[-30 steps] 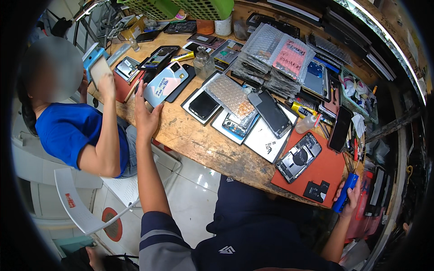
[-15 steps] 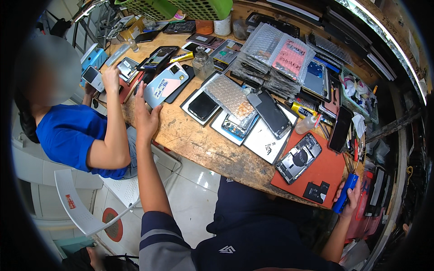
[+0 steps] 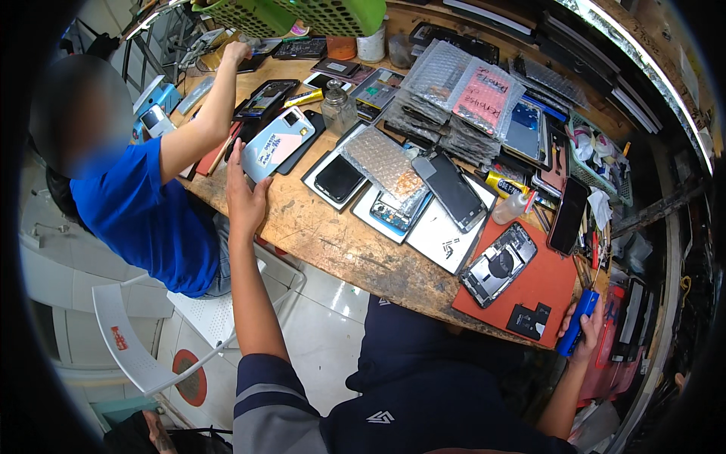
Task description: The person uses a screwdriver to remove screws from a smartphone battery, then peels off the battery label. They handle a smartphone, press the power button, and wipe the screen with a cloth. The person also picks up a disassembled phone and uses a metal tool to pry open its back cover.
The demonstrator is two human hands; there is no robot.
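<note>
My left hand (image 3: 246, 195) rests at the table's edge with its fingers stretched out, beside a pale blue phone (image 3: 285, 139) bearing a pink handwritten label. Nothing shows in that hand. At the right, my right hand (image 3: 591, 331) is closed around a thick blue screwdriver (image 3: 578, 324), held upright by the table corner. Near it, an opened phone (image 3: 499, 264) with its inner parts exposed lies on a red mat (image 3: 558, 281). A black phone battery (image 3: 528, 321) sits on the mat's near edge. Several small dark parts (image 3: 451, 248) lie on a white box lid.
A co-worker in a blue shirt (image 3: 148, 227) sits at the left, one arm over the table. Bubble-wrapped packets (image 3: 439, 72) are stacked at the back. A glass jar (image 3: 339, 112), a small bottle (image 3: 514, 206) and a dark phone (image 3: 569, 216) stand or lie around. Green baskets (image 3: 340, 17) hang above.
The co-worker's arm has reached away toward the back of the table, and the white phone they held now sits lower by the blue box. My hands have stayed in place.
</note>
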